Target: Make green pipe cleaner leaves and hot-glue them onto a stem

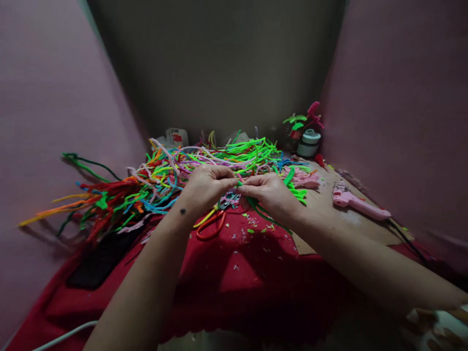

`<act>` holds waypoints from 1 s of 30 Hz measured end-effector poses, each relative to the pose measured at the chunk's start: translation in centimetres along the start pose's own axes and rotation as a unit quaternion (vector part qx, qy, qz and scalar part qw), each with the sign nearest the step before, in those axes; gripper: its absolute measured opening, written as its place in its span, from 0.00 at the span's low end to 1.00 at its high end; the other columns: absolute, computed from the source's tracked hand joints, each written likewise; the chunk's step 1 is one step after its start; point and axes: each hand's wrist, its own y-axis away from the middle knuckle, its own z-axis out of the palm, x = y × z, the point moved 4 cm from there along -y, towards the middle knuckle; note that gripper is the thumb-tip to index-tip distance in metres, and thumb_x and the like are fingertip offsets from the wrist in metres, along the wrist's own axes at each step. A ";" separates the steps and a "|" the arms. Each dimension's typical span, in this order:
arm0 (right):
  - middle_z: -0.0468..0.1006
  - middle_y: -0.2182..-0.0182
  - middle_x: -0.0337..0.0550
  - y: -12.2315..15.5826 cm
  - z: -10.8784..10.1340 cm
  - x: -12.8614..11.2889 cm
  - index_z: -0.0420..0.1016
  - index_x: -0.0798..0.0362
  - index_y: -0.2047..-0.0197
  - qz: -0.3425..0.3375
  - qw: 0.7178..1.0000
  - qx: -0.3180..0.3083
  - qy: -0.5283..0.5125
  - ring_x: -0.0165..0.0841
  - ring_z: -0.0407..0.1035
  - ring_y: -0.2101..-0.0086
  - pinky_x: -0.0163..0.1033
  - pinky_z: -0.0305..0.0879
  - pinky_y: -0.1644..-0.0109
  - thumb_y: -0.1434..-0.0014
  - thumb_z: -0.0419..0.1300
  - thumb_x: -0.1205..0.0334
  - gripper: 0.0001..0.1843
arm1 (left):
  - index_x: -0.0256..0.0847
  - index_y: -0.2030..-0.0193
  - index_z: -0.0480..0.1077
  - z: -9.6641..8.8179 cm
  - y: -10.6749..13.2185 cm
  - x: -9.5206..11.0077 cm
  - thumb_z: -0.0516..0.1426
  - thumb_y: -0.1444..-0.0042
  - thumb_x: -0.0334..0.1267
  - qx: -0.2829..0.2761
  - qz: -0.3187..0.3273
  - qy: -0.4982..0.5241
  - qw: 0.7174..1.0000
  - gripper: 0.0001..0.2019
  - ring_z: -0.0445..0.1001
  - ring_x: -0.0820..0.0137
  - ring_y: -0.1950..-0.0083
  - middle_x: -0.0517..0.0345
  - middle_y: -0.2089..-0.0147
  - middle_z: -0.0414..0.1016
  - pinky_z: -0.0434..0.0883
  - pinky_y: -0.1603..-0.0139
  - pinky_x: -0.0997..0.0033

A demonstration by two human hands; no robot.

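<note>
A home craft corner: a red cloth heaped with pipe cleaners, scissors on it, a glue gun beside it.

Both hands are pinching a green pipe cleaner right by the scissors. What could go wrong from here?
The scissors lie close beneath the left hand and right hand; a dropped wrist could hit the blades. The green pipe cleaner might snag on the tangled pipe cleaner pile just behind. The pink glue gun lies near the right forearm; an elbow sweep could knock it.
</note>
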 end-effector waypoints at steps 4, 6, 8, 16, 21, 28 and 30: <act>0.74 0.81 0.42 -0.1 0.0 -0.5 0.74 0.60 0.79 -0.012 0.999 0.003 -0.044 0.27 0.66 0.78 0.34 0.61 0.72 0.52 0.61 0.64 0.09 | 0.34 0.78 0.71 -0.3 -0.3 0.7 0.54 0.57 0.34 -0.020 -0.028 0.049 0.998 0.06 0.57 0.79 0.81 0.64 0.83 0.61 0.54 0.79 0.77; 0.74 0.80 0.43 -0.4 0.2 0.1 0.75 0.60 0.76 0.023 0.992 -0.020 -0.122 0.29 0.68 0.77 0.35 0.63 0.71 0.53 0.63 0.62 0.08 | 0.34 0.77 0.71 -0.2 -0.4 0.8 0.55 0.57 0.33 -0.020 -0.039 0.069 0.997 0.06 0.57 0.79 0.82 0.64 0.83 0.61 0.54 0.81 0.78; 0.74 0.80 0.42 -0.6 0.3 0.9 0.76 0.60 0.74 0.045 0.982 -0.034 -0.180 0.29 0.68 0.77 0.36 0.64 0.71 0.54 0.64 0.62 0.08 | 0.34 0.77 0.70 0.1 -0.4 0.6 0.55 0.56 0.33 -0.021 -0.050 0.097 0.994 0.05 0.57 0.79 0.82 0.65 0.84 0.60 0.53 0.82 0.78; 0.72 0.81 0.40 -0.8 0.7 2.4 0.70 0.59 0.75 0.118 0.967 -0.058 -0.219 0.27 0.68 0.81 0.37 0.69 0.72 0.48 0.59 0.66 0.06 | 0.35 0.75 0.71 0.6 -0.5 -0.1 0.55 0.54 0.34 0.039 -0.014 0.052 0.998 0.05 0.58 0.79 0.80 0.64 0.82 0.64 0.55 0.80 0.78; 0.75 0.81 0.44 -0.4 0.8 2.3 0.69 0.59 0.72 0.137 0.971 -0.078 -0.180 0.27 0.69 0.82 0.33 0.68 0.76 0.43 0.54 0.68 0.07 | 0.38 0.74 0.71 1.1 -0.1 -0.7 0.54 0.51 0.36 0.168 0.037 -0.030 0.985 0.07 0.64 0.75 0.74 0.62 0.77 0.69 0.61 0.71 0.76; 0.74 0.83 0.44 -0.3 0.4 2.4 0.69 0.60 0.72 0.135 0.977 -0.095 -0.134 0.29 0.70 0.83 0.32 0.67 0.77 0.44 0.52 0.69 0.08 | 0.39 0.71 0.68 2.7 -0.2 -3.3 0.59 0.52 0.40 0.060 -0.093 0.297 0.948 0.07 0.55 0.80 0.82 0.68 0.82 0.57 0.57 0.80 0.78; 0.74 0.83 0.44 -0.4 0.3 2.4 0.69 0.60 0.74 0.126 0.979 -0.101 -0.128 0.29 0.69 0.84 0.32 0.67 0.78 0.45 0.53 0.68 0.08 | 0.39 0.66 0.69 3.2 -0.2 -3.6 0.60 0.53 0.41 -0.005 -0.137 0.381 0.914 0.10 0.55 0.81 0.83 0.70 0.83 0.54 0.59 0.79 0.79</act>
